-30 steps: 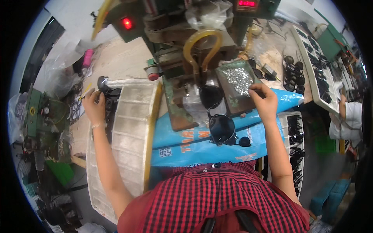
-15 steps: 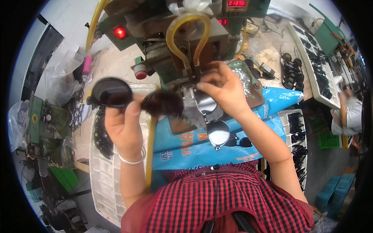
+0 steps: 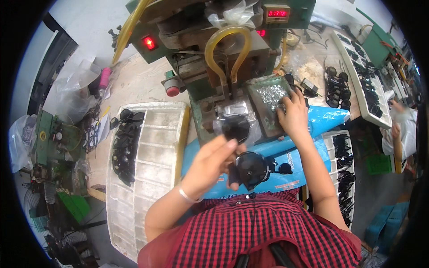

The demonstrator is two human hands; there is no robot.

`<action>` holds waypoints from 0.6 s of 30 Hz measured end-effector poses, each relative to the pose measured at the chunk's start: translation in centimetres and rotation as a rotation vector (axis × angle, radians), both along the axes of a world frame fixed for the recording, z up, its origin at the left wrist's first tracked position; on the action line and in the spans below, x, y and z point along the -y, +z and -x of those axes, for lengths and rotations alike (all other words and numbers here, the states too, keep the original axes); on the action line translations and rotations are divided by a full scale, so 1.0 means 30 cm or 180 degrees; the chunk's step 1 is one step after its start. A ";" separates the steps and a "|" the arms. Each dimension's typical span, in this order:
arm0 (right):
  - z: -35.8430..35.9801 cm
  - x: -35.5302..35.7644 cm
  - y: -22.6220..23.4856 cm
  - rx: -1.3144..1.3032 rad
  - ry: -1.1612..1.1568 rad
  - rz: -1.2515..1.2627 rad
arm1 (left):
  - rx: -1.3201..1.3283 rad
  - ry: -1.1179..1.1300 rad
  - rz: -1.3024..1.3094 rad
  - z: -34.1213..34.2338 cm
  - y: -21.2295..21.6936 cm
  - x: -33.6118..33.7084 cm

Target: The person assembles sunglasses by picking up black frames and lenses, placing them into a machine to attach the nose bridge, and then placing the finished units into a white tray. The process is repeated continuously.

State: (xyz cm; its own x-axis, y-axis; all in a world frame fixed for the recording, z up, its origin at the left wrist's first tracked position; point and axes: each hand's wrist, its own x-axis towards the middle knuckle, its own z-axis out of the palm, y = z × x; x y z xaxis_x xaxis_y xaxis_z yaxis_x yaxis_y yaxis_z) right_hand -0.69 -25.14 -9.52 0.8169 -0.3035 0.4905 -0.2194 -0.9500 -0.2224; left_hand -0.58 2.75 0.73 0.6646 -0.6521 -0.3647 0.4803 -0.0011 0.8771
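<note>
My left hand (image 3: 208,165) is closed on a pair of dark sunglasses (image 3: 253,169) low in front of the machine. One lens lies over clear plastic wrap on the machine's work plate, the other nearer my body; my fingers hide part of the frame. Farther right, my right hand (image 3: 295,114) reaches over the edge of a green metal tray (image 3: 263,123) holding small silvery metal pieces (image 3: 270,96). Its fingers are bent but apart, with the tips by the pieces; nothing shows between them. Two metal prongs (image 3: 230,87) of the green machine (image 3: 187,73) hang above the work plate.
A white compartment tray (image 3: 149,178) on the left holds dark sunglasses in one column. More white trays of sunglasses (image 3: 339,165) stand at the right. Blue plastic sheeting (image 3: 279,178) lies before me, a small pair of sunglasses on it. Another person's arm (image 3: 396,129) shows far right.
My left hand has brought the raised sunglasses down and right to the work plate. My right hand has left the prongs for the tray of metal pieces. The whole view has shifted slightly.
</note>
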 end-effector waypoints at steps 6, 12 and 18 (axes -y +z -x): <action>-0.056 0.054 -0.009 0.0566 0.0437 -0.0517 | -0.0450 0.0211 0.0180 -0.046 -0.039 0.095; -0.052 0.069 -0.016 0.0671 0.0339 -0.1599 | -0.0571 0.0313 0.0170 -0.037 -0.032 0.114; -0.053 0.024 0.015 0.0717 0.0456 -0.2164 | -0.0403 0.0381 -0.0013 -0.019 -0.029 0.092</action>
